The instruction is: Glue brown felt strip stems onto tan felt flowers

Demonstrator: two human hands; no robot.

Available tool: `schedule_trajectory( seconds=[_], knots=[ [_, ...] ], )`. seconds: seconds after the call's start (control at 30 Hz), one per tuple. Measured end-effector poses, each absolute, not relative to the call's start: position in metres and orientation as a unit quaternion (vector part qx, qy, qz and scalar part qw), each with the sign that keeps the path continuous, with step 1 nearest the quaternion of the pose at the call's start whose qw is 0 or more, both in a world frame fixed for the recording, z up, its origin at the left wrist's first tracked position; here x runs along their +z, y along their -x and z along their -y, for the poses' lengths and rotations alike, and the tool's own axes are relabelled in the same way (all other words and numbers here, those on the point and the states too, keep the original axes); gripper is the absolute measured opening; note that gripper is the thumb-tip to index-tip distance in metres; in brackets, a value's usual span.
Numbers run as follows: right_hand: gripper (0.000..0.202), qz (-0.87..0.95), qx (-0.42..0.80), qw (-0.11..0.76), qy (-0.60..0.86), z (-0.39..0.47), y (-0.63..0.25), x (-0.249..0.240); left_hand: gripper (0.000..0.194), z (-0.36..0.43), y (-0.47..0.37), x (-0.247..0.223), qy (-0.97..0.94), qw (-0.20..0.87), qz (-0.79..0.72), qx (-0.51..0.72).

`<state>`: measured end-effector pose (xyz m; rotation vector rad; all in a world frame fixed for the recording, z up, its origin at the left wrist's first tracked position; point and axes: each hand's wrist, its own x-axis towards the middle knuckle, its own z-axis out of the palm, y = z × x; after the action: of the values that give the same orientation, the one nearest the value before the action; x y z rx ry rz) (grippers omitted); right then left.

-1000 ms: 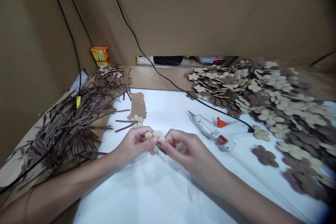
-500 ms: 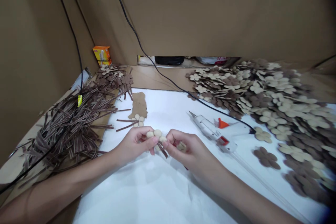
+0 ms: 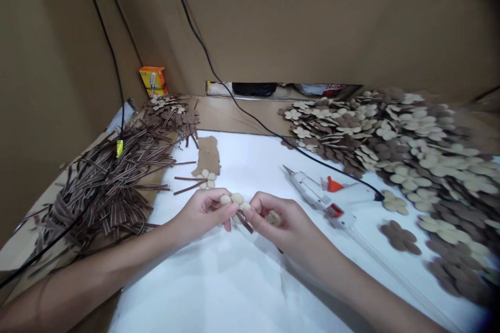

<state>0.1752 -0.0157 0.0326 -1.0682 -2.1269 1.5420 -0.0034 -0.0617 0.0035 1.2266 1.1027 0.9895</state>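
Over the white sheet [image 3: 187, 281], my left hand [image 3: 213, 210] and my right hand [image 3: 273, 218] pinch a cream felt flower [image 3: 236, 198] between them. From the flower a brown stitched ribbon [image 3: 245, 222] hangs down between my thumbs. Part of the flower is covered by my fingers, and some cream felt also shows inside my right hand. Just beyond my left hand lies another cream flower [image 3: 211, 177] with brown ribbon ends, touching a tan scrap [image 3: 208, 155]. To the right of my hands rests a white glue gun [image 3: 312, 190] with an orange trigger.
A heap of brown ribbons [image 3: 101, 187] lies at the left. Cream and brown felt flowers [image 3: 410, 140] are piled at the right, with a loose brown flower [image 3: 400, 237] nearer. A black cord [image 3: 250, 114] crosses to the glue gun. An orange box [image 3: 153, 81] stands in the back corner.
The view has shifted slightly. Both hands keep their grip on the cream flower, nearly still.
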Motion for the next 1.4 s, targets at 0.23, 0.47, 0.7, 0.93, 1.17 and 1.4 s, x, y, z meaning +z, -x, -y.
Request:
schedule_trajectory(
  seconds=[0.23, 0.47, 0.7, 0.93, 1.17, 1.4],
  knots=[
    [0.027, 0.748, 0.528, 0.155, 0.372, 0.0153, -0.1751, 0.0308, 0.033, 0.0608, 0.0024, 0.0060, -0.517, 0.576, -0.465, 0.431],
    [0.029, 0.734, 0.535, 0.157, 0.387, 0.0143, -0.1744, 0.0323, 0.038, 0.0608, 0.0022, 0.0056, -0.509, 0.587, -0.458, 0.432],
    [0.031, 0.718, 0.561, 0.149, 0.385, 0.0119, -0.1748, 0.0311, 0.035, 0.0604, 0.0018, 0.0032, -0.502, 0.600, -0.453, 0.428],
    [0.031, 0.719, 0.555, 0.153, 0.388, 0.0124, -0.1735, 0.0320, 0.037, 0.0597, -0.0003, 0.0022, -0.491, 0.617, -0.452, 0.417],
    [0.030, 0.723, 0.548, 0.160, 0.389, 0.0139, -0.1733, 0.0334, 0.034, 0.0604, -0.0011, 0.0021, -0.496, 0.607, -0.450, 0.427],
    [0.031, 0.719, 0.562, 0.152, 0.379, 0.0144, -0.1721, 0.0316, 0.030, 0.0628, -0.0036, 0.0030, -0.513, 0.583, -0.467, 0.423]
  ],
)
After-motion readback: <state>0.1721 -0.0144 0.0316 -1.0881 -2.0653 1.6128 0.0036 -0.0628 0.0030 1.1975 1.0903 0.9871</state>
